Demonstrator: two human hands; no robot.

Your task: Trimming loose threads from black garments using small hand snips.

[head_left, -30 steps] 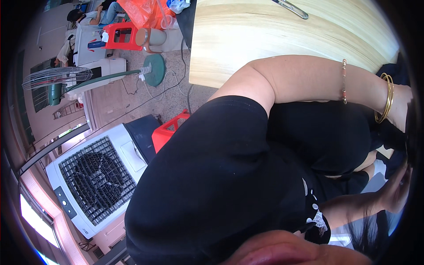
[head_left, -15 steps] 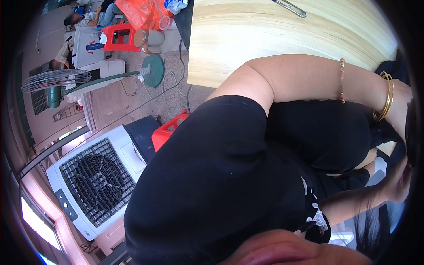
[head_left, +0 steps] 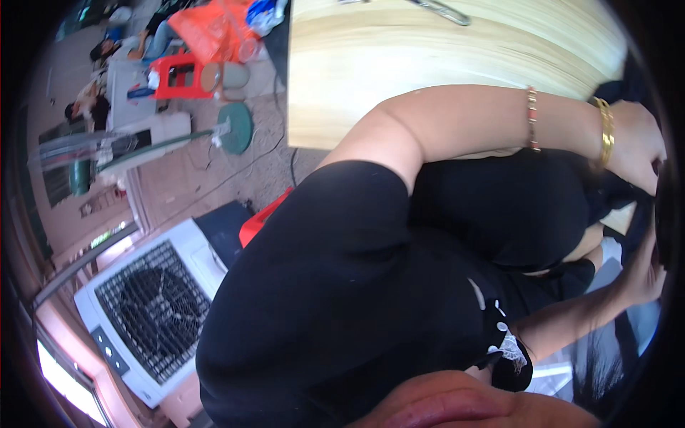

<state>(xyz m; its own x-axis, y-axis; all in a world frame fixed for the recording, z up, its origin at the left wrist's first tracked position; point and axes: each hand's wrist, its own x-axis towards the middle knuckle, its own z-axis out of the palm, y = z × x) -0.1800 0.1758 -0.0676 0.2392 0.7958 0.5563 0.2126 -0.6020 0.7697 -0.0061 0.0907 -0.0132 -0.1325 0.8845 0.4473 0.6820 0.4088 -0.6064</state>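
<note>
My left hand (head_left: 633, 143), below gold bangles (head_left: 607, 132) and a beaded bracelet (head_left: 532, 118), is at the right rim of the view. Its fingers are curled in on black cloth (head_left: 610, 196) that hangs beside my knee. Lower at the same rim is my right hand (head_left: 644, 271), bent closed; the dark rim hides its fingertips and what they grip. A slim metal tool (head_left: 449, 12), its kind not clear, lies on the wooden table (head_left: 342, 78) beyond my left arm.
A white air cooler (head_left: 153, 314) stands at the lower left, with a red stool (head_left: 262, 217) beside it. Farther off are a green-based fan (head_left: 235, 128), cables on the floor, another red stool (head_left: 180, 75), an orange plastic bag (head_left: 207, 32) and two people.
The view has shifted, so the table and surroundings sit a little farther left. My left hand has turned and risen slightly at the rim; my right hand has also risen a little.
</note>
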